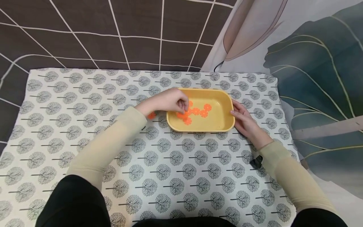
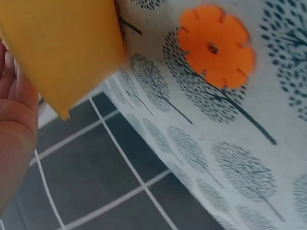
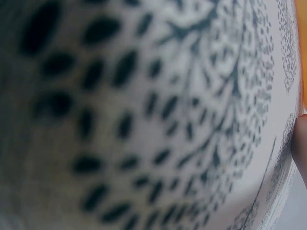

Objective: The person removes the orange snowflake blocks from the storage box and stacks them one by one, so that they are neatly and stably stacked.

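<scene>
A yellow plastic tub (image 1: 219,116) stands on the patterned tablecloth, with several orange notched discs (image 1: 207,107) on its floor. My left hand (image 1: 171,100) reaches over the tub's left end. Its fingers curl down and pinch at an orange disc among the others; the fingertips partly hide it. At the tub's right end my right hand (image 1: 246,121) grips the wall, thumb on the rim and fingers outside. Another orange disc (image 2: 218,47), flower-like with a centre hole, lies on the cloth just outside the tub's left end, below my left wrist.
The white tablecloth (image 1: 175,189) with grey tree prints covers the table. Beyond its far edge is a dark surface with white grid lines (image 1: 136,19). A patterned curtain (image 1: 317,78) hangs on the right. A small black object (image 1: 256,162) sits at my right wrist.
</scene>
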`<state>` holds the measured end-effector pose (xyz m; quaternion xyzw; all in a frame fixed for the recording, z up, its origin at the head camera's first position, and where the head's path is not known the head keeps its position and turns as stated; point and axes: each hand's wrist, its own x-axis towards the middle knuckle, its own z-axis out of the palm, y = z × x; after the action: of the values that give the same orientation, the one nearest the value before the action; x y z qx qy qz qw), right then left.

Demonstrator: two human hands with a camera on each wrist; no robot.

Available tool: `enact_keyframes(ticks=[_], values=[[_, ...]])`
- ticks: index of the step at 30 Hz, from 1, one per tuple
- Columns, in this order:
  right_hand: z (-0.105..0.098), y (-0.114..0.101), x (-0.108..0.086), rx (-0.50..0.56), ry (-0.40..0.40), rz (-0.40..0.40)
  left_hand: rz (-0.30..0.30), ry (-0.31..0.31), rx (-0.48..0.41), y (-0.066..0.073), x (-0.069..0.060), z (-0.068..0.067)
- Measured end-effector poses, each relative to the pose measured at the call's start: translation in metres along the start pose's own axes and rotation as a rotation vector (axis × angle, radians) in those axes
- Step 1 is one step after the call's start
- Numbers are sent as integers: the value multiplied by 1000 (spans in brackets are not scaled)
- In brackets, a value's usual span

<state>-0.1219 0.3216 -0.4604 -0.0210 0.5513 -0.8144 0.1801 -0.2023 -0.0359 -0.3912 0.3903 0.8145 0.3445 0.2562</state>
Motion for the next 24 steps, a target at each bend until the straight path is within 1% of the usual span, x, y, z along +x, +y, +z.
enact_keyframes(ticks=[4, 6, 8, 10, 13, 16, 18, 21, 24], values=[[0, 1, 1, -3, -5, -5, -53, 69, -111, -9, -9, -8], [0, 1, 1, -9, 2, -3, -85, 98, -186, -12, -16, -12], [-1, 1, 1, -15, 11, -2, -122, 120, -271, -16, -23, -16], [-1, 1, 1, -19, 14, -2, -159, 146, -336, -19, -31, -19], [-1, 0, 1, -21, 5, -4, -204, 181, -400, -27, -44, -23], [-1, 0, 1, -8, -3, -7, -242, 214, -409, -37, -56, -24], [-1, 0, 1, 1, 0, -3, -263, 223, -406, -43, -64, -25], [-1, 0, 0, 1, 2, 6, -296, 224, -368, -50, -75, -24], [-1, -1, -1, -8, 5, 10, -303, 215, -336, -57, -83, -22]])
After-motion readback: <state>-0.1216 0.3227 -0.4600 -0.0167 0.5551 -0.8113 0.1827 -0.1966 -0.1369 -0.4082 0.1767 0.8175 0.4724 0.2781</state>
